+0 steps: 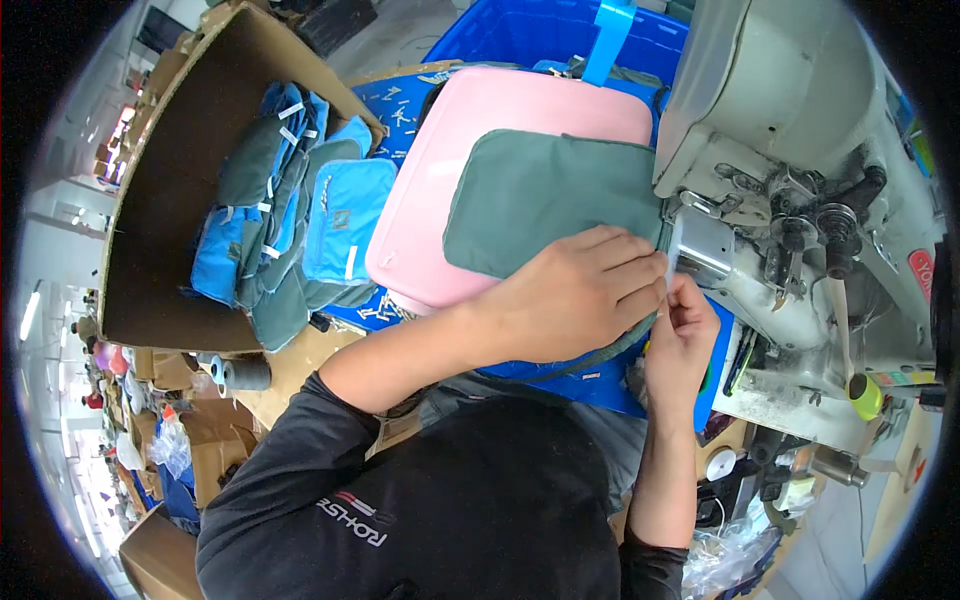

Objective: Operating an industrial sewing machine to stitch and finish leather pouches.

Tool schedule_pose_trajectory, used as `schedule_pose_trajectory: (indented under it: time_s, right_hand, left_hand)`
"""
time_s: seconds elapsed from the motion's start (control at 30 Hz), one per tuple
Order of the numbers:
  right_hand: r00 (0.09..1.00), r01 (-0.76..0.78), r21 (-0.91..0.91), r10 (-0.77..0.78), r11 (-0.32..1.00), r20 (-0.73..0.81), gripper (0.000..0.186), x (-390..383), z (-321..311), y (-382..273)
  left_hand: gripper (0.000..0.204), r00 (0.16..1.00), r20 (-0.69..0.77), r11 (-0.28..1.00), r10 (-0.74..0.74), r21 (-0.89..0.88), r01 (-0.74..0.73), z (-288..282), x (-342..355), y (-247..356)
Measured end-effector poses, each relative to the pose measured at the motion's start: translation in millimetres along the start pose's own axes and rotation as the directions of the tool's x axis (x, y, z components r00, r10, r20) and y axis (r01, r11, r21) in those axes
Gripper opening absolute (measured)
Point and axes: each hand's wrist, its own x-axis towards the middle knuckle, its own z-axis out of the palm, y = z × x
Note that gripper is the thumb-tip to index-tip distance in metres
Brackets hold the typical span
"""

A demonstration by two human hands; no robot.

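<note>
A dark green fabric panel (pixel 560 190) with rounded corners lies on a pink board (pixel 420 215), its right edge against the metal bed of a sewing machine (pixel 703 243). Across the panel's lower right part lies my left hand (pixel 600 292), palm down, its bent fingers pressed together on the fabric at that edge. Close beside it, my right hand (pixel 683 330) is closed in a pinch near the same edge. A small whitish bit shows just above its fingertips; what the pinch holds is hidden. The machine's needle area cannot be made out clearly.
To the left, a cardboard box (pixel 150 270) holds several blue and green fabric pouches (pixel 350 220) with white tags. A blue bin (pixel 545 35) stands behind the board. Grey thread spools (pixel 245 374) sit at the lower left. A lime-green round object (pixel 864 397) is at the right.
</note>
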Motion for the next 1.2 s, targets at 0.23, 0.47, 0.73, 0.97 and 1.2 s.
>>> schedule_pose_trajectory:
  time_s: [0.23, 0.47, 0.73, 0.97, 1.2]
  right_hand:
    - [0.997, -0.043, -0.030, 0.041, 0.999, -0.060, 0.007, 11.3, 5.7, -7.2]
    - [0.992, -0.099, -0.057, 0.094, 0.993, -0.079, 0.006, 13.3, 5.1, -10.3]
    - [0.995, -0.060, -0.040, 0.057, 0.997, -0.077, 0.005, 6.2, 9.5, -5.2]
    - [0.998, 0.035, -0.090, -0.039, 0.995, -0.050, 0.007, 13.3, 5.4, 0.1]
    - [0.988, -0.080, -0.039, 0.074, 0.996, -0.137, 0.008, 14.0, 14.9, -6.0]
  left_hand:
    - [0.027, 0.999, -0.047, 1.000, -0.010, 0.005, 0.010, 3.8, 2.5, -8.4]
    - [0.027, 0.994, -0.085, 0.992, -0.065, -0.115, 0.055, 4.3, 0.6, -10.7]
    - [0.027, 0.995, -0.095, 0.989, -0.033, -0.149, 0.019, 0.1, 0.8, -17.6]
    - [0.021, 1.000, -0.003, 0.999, 0.021, -0.047, -0.021, 3.3, 4.6, -13.7]
    - [0.023, 0.997, -0.073, 0.996, 0.015, -0.088, -0.021, 0.8, 3.6, -22.3]
